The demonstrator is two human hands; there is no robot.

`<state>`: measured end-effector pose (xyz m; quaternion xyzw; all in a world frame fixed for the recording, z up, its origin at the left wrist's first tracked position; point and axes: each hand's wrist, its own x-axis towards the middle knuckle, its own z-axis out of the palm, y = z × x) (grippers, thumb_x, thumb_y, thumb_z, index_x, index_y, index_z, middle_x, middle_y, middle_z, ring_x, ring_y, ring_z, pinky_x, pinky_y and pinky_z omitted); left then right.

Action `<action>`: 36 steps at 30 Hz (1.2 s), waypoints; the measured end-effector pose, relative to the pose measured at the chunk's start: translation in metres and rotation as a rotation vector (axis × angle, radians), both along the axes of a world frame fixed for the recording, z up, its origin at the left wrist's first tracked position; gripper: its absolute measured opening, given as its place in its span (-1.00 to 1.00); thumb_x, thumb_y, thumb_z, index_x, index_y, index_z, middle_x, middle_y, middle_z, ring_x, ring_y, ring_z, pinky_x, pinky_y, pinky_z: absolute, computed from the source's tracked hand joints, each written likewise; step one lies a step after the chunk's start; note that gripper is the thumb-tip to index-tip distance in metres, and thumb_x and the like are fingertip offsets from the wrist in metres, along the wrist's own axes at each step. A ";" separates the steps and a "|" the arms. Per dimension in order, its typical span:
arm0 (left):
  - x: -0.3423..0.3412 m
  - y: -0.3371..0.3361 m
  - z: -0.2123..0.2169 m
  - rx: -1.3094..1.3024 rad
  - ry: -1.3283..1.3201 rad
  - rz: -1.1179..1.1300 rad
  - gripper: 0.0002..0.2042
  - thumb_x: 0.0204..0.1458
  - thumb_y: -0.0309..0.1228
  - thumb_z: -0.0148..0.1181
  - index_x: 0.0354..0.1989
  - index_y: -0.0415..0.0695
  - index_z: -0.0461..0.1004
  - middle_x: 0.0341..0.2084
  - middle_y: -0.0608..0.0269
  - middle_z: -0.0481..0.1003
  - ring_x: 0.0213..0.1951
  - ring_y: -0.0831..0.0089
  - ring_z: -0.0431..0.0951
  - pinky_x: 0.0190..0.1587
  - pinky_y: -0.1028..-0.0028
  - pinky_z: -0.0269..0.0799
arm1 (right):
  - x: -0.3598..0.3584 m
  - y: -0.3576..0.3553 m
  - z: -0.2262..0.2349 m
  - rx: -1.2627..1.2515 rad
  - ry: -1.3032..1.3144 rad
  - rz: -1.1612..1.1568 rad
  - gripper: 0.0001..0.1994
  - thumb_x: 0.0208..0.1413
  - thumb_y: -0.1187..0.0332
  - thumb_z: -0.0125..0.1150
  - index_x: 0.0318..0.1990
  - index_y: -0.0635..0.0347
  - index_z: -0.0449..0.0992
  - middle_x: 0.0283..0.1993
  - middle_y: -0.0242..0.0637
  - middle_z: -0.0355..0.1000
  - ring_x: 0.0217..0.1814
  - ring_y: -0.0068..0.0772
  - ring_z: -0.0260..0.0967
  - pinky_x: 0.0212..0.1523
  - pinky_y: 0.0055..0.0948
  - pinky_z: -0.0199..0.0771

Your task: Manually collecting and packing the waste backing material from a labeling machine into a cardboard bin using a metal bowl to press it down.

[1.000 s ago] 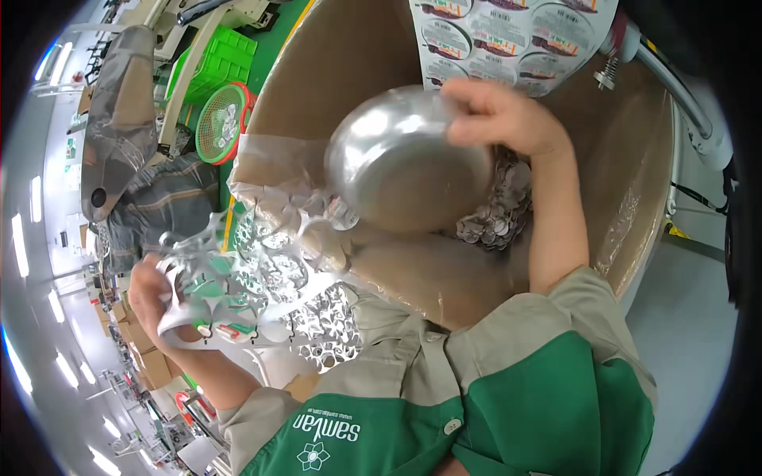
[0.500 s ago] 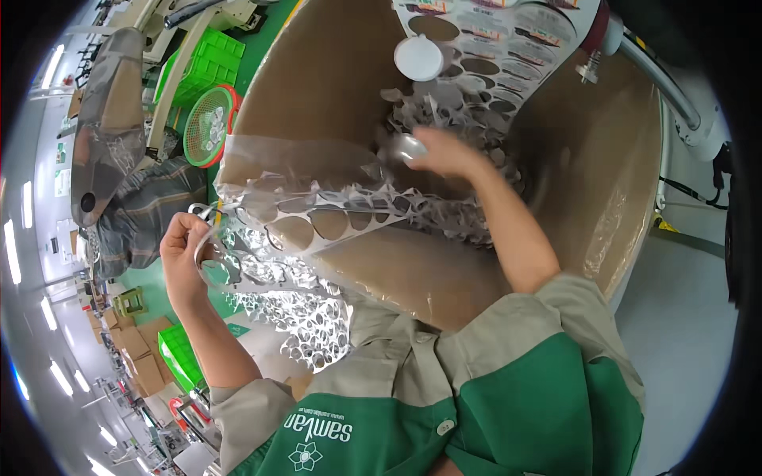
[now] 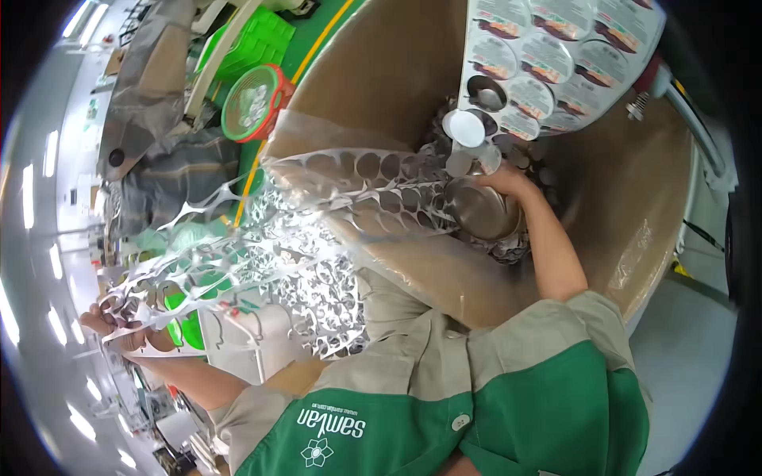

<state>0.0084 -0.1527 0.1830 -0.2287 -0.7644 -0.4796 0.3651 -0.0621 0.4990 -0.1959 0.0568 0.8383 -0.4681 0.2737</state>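
Observation:
My left hand [image 3: 119,327], at the far left, is closed on one end of a shiny film web [image 3: 230,254] full of round holes. The web stretches right to a large brown bin [image 3: 373,71] with a clear plastic liner. Inside the bin, my right hand [image 3: 512,181] is curled at the rim of a round, grey metallic-looking dish [image 3: 482,208]. Its fingers are partly hidden, and what they pinch is unclear. Clear and silvery round pieces lie around it. Just above is a white round disc [image 3: 464,128], beside a sheet of printed round labels [image 3: 548,67].
A metal arm [image 3: 698,131] stands at the right of the bin. To the left are a green basket with a red rim [image 3: 254,103], a green crate [image 3: 250,44] and dark grey bags [image 3: 190,178] near a yellow floor line.
My left hand has moved left and down, pulling the perforated web out longer over the bin's edge. My right hand has shifted right and down to the grey dish. The whole view has swung slightly.

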 end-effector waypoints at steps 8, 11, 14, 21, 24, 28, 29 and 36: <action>-0.009 -0.007 -0.109 0.174 -0.530 0.694 -0.84 0.00 -0.29 0.01 -0.39 -0.08 0.45 -0.62 0.44 0.33 -0.69 0.67 0.19 -0.64 0.65 0.11 | -0.002 -0.005 0.014 0.040 0.247 0.142 -0.53 -0.29 0.17 0.26 -0.25 0.35 0.39 -0.23 0.01 0.38 -0.15 -0.08 0.33 -0.17 -0.29 0.30; 0.001 0.024 -0.188 -0.241 -0.778 0.708 -0.87 -0.01 -0.41 0.02 -0.45 -0.15 0.48 -0.74 0.44 0.27 -0.69 0.68 0.18 -0.65 0.67 0.02 | 0.002 0.004 0.095 -0.397 0.007 0.137 -0.69 -0.23 0.26 0.28 -0.32 0.22 0.42 -0.37 -0.19 0.41 -0.26 -0.38 0.36 -0.30 -0.41 0.32; 0.007 0.016 -0.250 -0.022 -0.969 0.639 -0.91 -0.04 -0.44 0.06 -0.46 -0.16 0.47 -0.73 0.45 0.28 -0.68 0.70 0.19 -0.64 0.66 0.04 | 0.018 0.018 0.047 -1.357 0.274 -0.328 -0.55 -0.11 0.32 0.23 -0.01 0.16 0.31 -0.09 -0.27 0.37 -0.08 -0.46 0.33 -0.12 -0.49 0.33; -0.035 -0.041 -0.215 -0.965 -0.919 0.494 -0.78 -0.07 -0.26 0.18 -0.40 -0.18 0.48 -0.49 0.18 0.47 -0.37 0.38 0.42 -0.21 0.43 0.29 | 0.094 0.080 -0.246 -0.068 0.164 -1.128 -0.50 -0.13 0.25 0.17 0.01 0.28 0.31 0.00 -0.09 0.33 -0.01 -0.20 0.31 -0.07 -0.23 0.33; -0.102 0.109 -0.140 -0.555 -0.561 0.498 -0.76 0.06 -0.34 0.04 -0.21 -0.26 0.43 -0.25 0.16 0.46 -0.19 0.45 0.44 -0.09 0.50 0.30 | 0.078 0.052 -0.206 0.427 -0.003 -0.637 -0.40 -0.22 0.10 0.17 0.02 0.20 0.30 -0.08 0.04 0.36 0.00 0.03 0.29 -0.03 -0.18 0.31; -0.126 0.381 -0.141 -0.686 -0.765 -0.195 -0.63 -0.01 -0.31 0.05 -0.01 -0.14 0.33 -0.13 0.02 0.41 -0.07 0.27 0.40 0.00 0.43 0.23 | 0.052 0.042 -0.114 0.491 -0.093 -0.311 -0.55 -0.22 0.14 0.24 -0.17 0.24 0.46 -0.13 -0.01 0.39 -0.06 -0.04 0.34 -0.10 -0.18 0.36; -0.125 0.389 -0.171 -0.910 -0.657 -0.314 -0.57 -0.01 -0.20 0.03 0.04 -0.12 0.29 -0.15 -0.03 0.41 -0.05 0.16 0.38 0.01 0.34 0.23 | 0.040 0.033 -0.100 0.430 -0.111 -0.156 -0.58 -0.23 0.16 0.26 -0.23 0.25 0.49 -0.16 -0.03 0.41 -0.08 -0.06 0.36 -0.13 -0.18 0.38; -0.025 0.469 -0.174 -1.286 -1.189 -1.253 -0.30 -0.11 -0.01 0.11 0.17 -0.13 0.08 -0.23 -0.05 0.46 -0.12 0.08 0.44 -0.08 0.26 0.32 | -0.008 0.005 0.029 0.223 0.155 0.242 -0.59 -0.26 0.18 0.26 -0.27 0.31 0.45 -0.24 -0.01 0.41 -0.19 -0.07 0.38 -0.22 -0.23 0.36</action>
